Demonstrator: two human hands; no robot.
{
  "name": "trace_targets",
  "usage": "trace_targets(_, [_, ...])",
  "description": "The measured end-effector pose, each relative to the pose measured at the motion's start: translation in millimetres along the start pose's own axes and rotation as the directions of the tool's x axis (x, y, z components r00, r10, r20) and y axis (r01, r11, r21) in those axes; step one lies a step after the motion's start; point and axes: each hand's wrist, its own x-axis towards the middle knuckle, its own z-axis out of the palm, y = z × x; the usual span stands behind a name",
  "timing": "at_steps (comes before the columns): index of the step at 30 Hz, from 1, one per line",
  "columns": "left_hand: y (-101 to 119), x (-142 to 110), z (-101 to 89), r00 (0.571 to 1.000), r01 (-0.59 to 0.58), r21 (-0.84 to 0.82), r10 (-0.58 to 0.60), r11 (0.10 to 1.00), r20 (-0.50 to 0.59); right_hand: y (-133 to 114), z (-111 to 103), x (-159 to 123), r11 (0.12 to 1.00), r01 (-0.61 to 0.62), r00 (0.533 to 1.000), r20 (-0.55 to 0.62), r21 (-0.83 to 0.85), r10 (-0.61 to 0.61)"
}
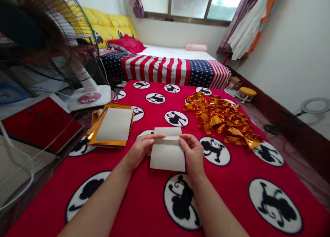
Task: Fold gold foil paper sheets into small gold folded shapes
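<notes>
A whitish sheet of paper is in front of me, with a raised crease across its upper part. My left hand grips its left edge, the index finger lying along the crease. At the opposite edge, my right hand pinches the paper between thumb and fingers near the same crease. To the left is a stack of sheets, pale side up on top, with shiny gold foil showing around the edges below. Folded gold foil paper pieces lie in a heap on the right.
A red blanket with monkey prints spreads under everything. An electric fan stands at the left beside a red panel. Beyond lies a bed with a stars-and-stripes cover. A yellow stool and a ring light are at the right.
</notes>
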Motion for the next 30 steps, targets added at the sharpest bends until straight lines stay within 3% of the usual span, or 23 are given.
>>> trace_targets(7, [5.2,-1.3,2.1,1.0,0.02,-0.116,-0.018,0.993,0.013,0.9,-1.7,1.6,0.969,-0.172,0.984,0.076,0.176,0.161])
trace_targets(13, [9.2,-2.5,3.7,0.999,0.026,-0.136,-0.03,0.99,-0.034,-1.5,1.4,-0.5,0.978,-0.086,0.985,0.164,0.189,0.055])
trace_targets(17, [9.7,-2.0,3.8,0.998,0.018,-0.126,-0.024,0.992,-0.051,-2.4,0.6,-1.5,0.978,-0.104,0.969,0.238,0.181,0.059])
trace_targets(30, [7.6,-1.3,1.5,0.988,-0.048,-0.087,0.034,0.995,-0.153,-3.4,-2.8,1.4,0.992,0.125,0.955,0.275,-0.029,-0.113])
